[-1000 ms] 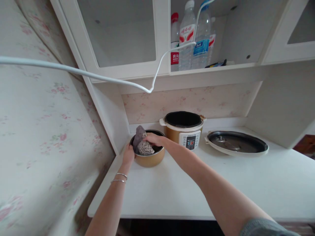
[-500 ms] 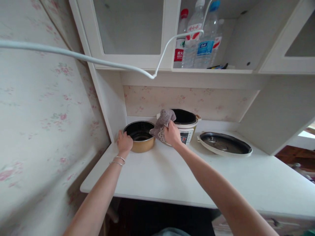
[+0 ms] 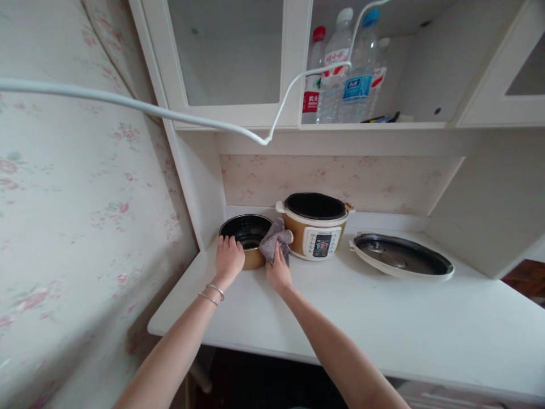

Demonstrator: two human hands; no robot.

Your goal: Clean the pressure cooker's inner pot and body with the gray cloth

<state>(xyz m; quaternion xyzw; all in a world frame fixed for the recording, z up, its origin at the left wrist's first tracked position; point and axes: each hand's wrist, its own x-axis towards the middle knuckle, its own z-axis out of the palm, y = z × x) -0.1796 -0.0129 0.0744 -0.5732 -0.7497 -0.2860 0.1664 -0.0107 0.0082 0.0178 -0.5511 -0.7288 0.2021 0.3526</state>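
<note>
A gold inner pot (image 3: pixel 247 229) with a black inside stands on the white counter (image 3: pixel 340 307) near the left wall. My left hand (image 3: pixel 229 258) grips its near rim and side, fingers curled over the edge. My right hand (image 3: pixel 279 272) is closed on a grey cloth (image 3: pixel 275 240) and presses it against the pot's right outer side. Just to the right stands the gold and white electric cooker body (image 3: pixel 315 225), open with no lid on.
The cooker lid (image 3: pixel 401 258) lies upside down on the counter to the right. Water bottles (image 3: pixel 343 71) stand on the shelf above, behind a white cable (image 3: pixel 272 119). A floral wall closes the left side. The counter's front edge runs close below my arms.
The cloth came out of the pot, rose beside the cooker, then dropped to the pot's right outer side. My left hand moved from the pot's left rim to its near rim.
</note>
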